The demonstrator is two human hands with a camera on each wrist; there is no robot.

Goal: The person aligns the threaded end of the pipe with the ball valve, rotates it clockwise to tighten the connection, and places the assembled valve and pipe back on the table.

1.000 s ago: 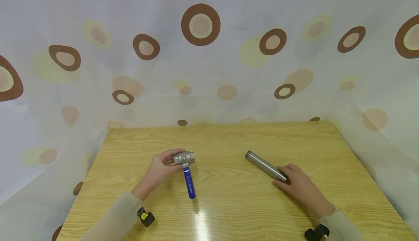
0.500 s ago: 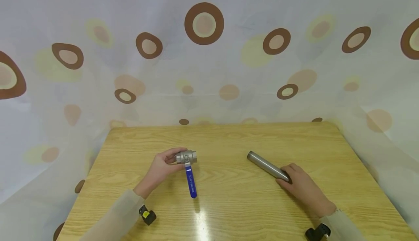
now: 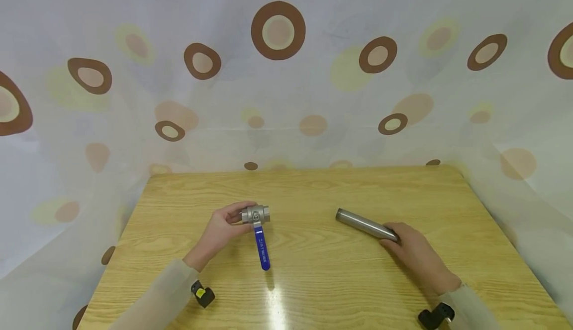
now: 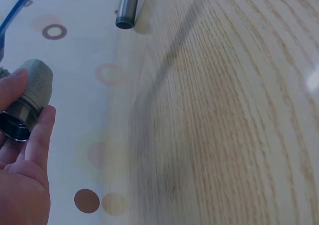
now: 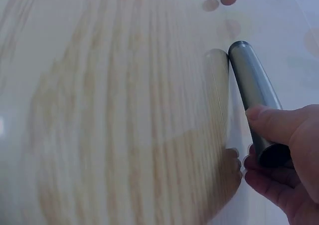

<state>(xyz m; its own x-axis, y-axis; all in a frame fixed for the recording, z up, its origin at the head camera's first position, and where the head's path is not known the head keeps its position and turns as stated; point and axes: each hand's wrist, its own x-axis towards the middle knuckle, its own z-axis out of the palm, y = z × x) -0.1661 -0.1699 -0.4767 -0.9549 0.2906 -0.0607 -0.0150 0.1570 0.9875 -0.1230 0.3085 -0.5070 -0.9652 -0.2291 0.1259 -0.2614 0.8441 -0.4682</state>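
A metal ball valve (image 3: 256,214) is held at its left end by my left hand (image 3: 219,231), its blue lever (image 3: 262,248) pointing toward the table's front. The left wrist view shows the thumb and fingers round the valve body (image 4: 38,85), with a threaded opening facing the camera. To the right, my right hand (image 3: 418,255) grips the near end of a steel pipe (image 3: 364,224) that slants up to the left. In the right wrist view, the thumb lies on the pipe (image 5: 253,80) with fingers beneath. Valve and pipe are well apart.
A wood-grain table (image 3: 304,295) lies under both hands. Behind it and at both sides hangs a pale sheet (image 3: 313,86) with brown, pink and yellow shapes. Each wrist carries a small black camera, the left one (image 3: 203,295) with a yellow mark.
The pipe has tilted a little closer to level, its right end rising slightly in the head view with my right hand. My left hand and the valve have hardly moved.
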